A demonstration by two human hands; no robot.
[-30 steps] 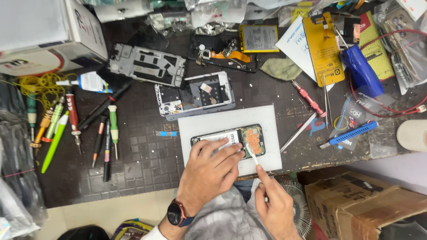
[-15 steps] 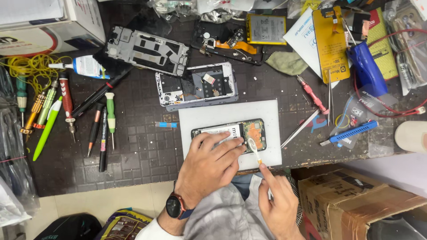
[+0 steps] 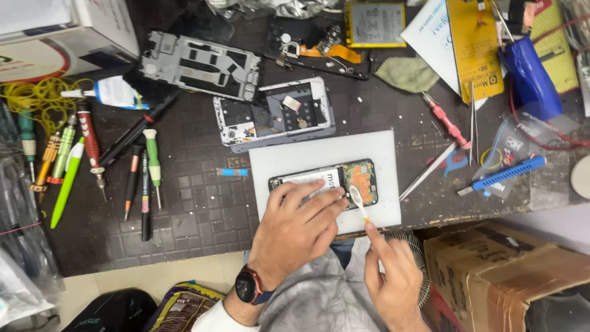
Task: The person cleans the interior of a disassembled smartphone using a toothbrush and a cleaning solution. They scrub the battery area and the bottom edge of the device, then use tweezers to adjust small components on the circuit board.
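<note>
An opened phone (image 3: 359, 178), back cover off with its battery and green board showing, lies on a white mat (image 3: 319, 154). My left hand (image 3: 295, 230) rests flat on the phone's left half and pins it down; a dark watch sits on that wrist. My right hand (image 3: 390, 276) holds a small white brush (image 3: 357, 200) by its orange handle. The brush head touches the board at the phone's right end.
A white phone frame (image 3: 276, 114) and a grey metal frame (image 3: 200, 64) lie behind the mat. Screwdrivers and pens (image 3: 147, 166) line the left side. Blue brush (image 3: 507, 175), tweezers (image 3: 427, 172), red screwdriver (image 3: 445, 120) at right. A cardboard box (image 3: 510, 270) stands by the table's front edge.
The view has shifted a little, so the table sits slightly lower and to the left in frame. Both hands stay on the phone, and the brush remains at the board.
</note>
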